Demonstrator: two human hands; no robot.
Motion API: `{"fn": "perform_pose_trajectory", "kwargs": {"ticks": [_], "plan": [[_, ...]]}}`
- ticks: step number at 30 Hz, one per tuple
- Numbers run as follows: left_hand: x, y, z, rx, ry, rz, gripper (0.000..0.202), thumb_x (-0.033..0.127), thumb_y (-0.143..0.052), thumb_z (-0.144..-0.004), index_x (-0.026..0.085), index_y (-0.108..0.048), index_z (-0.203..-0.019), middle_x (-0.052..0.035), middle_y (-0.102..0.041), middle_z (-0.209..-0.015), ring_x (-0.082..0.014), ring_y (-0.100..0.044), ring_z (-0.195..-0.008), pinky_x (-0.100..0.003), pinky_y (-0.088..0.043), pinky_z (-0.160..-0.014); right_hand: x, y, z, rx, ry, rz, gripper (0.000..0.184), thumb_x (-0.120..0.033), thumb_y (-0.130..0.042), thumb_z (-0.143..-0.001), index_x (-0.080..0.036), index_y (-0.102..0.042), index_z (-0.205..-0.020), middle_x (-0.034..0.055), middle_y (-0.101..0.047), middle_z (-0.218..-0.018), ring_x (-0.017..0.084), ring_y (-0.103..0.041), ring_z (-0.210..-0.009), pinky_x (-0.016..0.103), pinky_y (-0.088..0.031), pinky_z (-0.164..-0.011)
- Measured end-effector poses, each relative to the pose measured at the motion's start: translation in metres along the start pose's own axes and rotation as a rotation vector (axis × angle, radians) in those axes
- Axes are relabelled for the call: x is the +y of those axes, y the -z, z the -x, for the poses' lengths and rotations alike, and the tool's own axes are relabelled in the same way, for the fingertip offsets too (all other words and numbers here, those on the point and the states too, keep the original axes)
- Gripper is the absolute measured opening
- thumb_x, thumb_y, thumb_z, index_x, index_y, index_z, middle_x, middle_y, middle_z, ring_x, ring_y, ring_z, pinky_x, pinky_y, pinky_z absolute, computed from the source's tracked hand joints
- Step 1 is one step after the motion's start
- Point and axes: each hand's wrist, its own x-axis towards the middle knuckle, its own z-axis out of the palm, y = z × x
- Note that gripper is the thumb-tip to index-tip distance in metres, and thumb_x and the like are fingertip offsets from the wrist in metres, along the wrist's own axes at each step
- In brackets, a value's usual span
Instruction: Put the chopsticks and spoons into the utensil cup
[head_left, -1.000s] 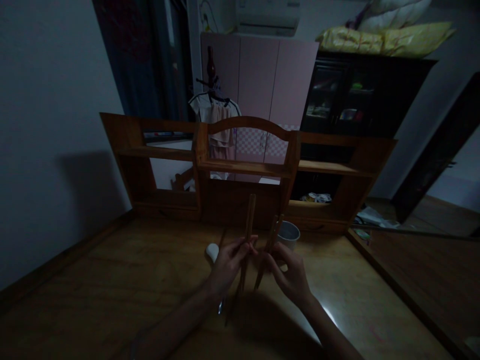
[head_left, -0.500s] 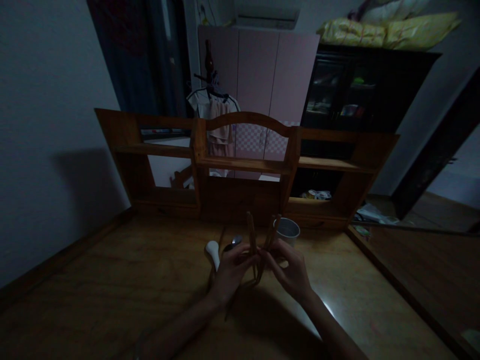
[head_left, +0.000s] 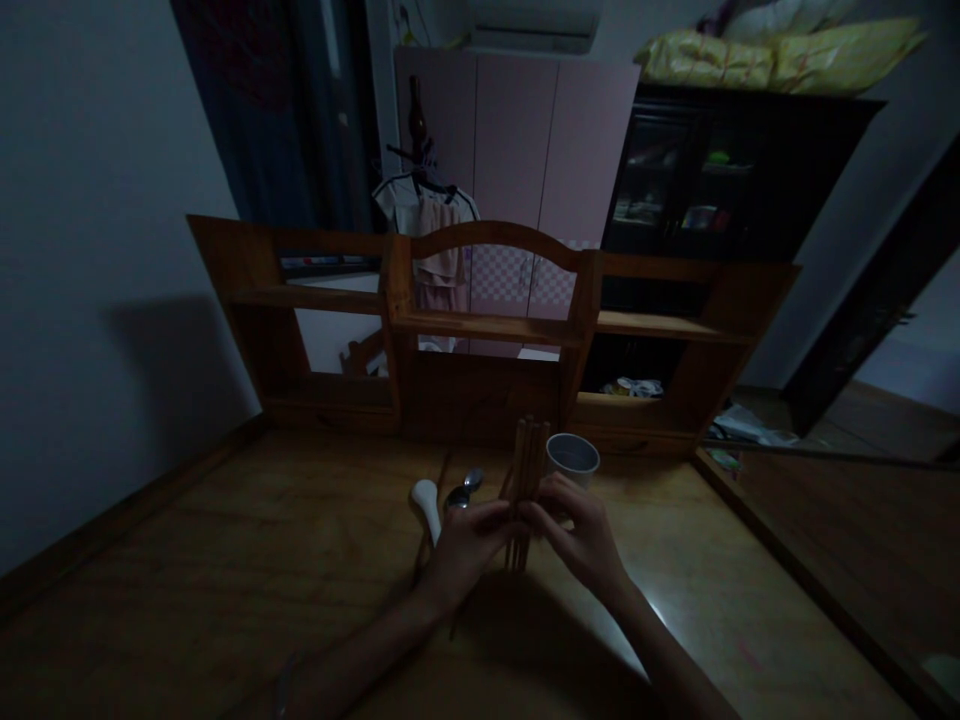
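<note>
Both my hands hold a bundle of wooden chopsticks [head_left: 525, 470] upright, tips resting on the wooden table [head_left: 225, 560]. My left hand [head_left: 465, 550] pinches the bundle from the left, and my right hand [head_left: 581, 535] closes on it from the right. A white spoon [head_left: 426, 503] and a metal spoon [head_left: 463, 490] lie just left of the hands. A small white cup [head_left: 572, 460] stands right behind the chopsticks. More chopsticks lie on the table under my left hand, dimly seen.
A low wooden shelf unit [head_left: 487, 330] runs along the table's far edge. Beyond it are a pink wardrobe [head_left: 517, 150], a coat stand with clothes [head_left: 427, 210] and a dark glass cabinet [head_left: 712, 190]. A wall stands on the left.
The two separate groups of chopsticks held in each hand have been brought together into one upright bundle. The metal spoon has come into sight beside the white one.
</note>
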Motion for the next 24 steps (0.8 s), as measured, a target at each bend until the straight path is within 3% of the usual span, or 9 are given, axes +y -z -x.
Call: {"fn": "perform_pose_trajectory", "kwargs": {"ticks": [6,12,16,20,24], "plan": [[-0.005,0.000,0.001,-0.073,0.045,0.017,0.022,0.036,-0.070,-0.077,0.018,-0.076,-0.088,-0.0036,-0.075,-0.085,-0.0239,-0.067,-0.086,-0.030,-0.050,-0.078,0.002,0.004,-0.002,-0.049,-0.028,-0.046,0.019,-0.031,-0.062,-0.088,-0.018,-0.065,-0.075,0.0021,-0.057,-0.075,0.015,-0.056,-0.067,0.024,-0.043,-0.057],[-0.016,0.000,0.000,-0.154,0.251,0.223,0.037,0.038,-0.077,-0.067,0.012,-0.076,-0.094,-0.0084,-0.075,-0.085,-0.0250,-0.067,-0.083,-0.031,-0.051,-0.074,0.003,0.009,-0.004,-0.087,-0.051,-0.079,0.017,-0.031,-0.064,-0.086,-0.020,-0.072,-0.076,0.0043,-0.065,-0.084,0.017,-0.062,-0.075,0.026,-0.048,-0.063],[-0.021,0.000,-0.002,-0.174,0.335,0.281,0.038,0.036,-0.082,-0.061,0.010,-0.077,-0.088,-0.0088,-0.074,-0.080,-0.0230,-0.068,-0.074,-0.029,-0.050,-0.068,0.004,0.009,-0.004,-0.123,-0.162,-0.154,0.015,-0.032,-0.066,-0.084,-0.021,-0.076,-0.082,0.0027,-0.071,-0.080,0.019,-0.066,-0.075,0.027,-0.051,-0.064],[-0.019,0.000,-0.005,-0.171,0.339,0.293,0.033,0.032,-0.083,-0.059,0.012,-0.078,-0.086,-0.0084,-0.076,-0.083,-0.0242,-0.069,-0.080,-0.030,-0.050,-0.074,0.006,0.006,-0.002,-0.153,-0.263,-0.273,0.017,-0.034,-0.067,-0.083,-0.021,-0.076,-0.089,0.0025,-0.074,-0.083,0.020,-0.068,-0.077,0.027,-0.053,-0.064],[-0.014,-0.001,-0.006,-0.187,0.313,0.302,0.035,0.031,-0.084,-0.059,0.013,-0.078,-0.088,-0.0101,-0.076,-0.088,-0.0263,-0.069,-0.085,-0.034,-0.050,-0.082,0.006,0.005,-0.001,-0.146,-0.302,-0.317,0.017,-0.034,-0.069,-0.081,-0.019,-0.076,-0.084,0.0028,-0.074,-0.078,0.020,-0.068,-0.071,0.027,-0.054,-0.060]]}}
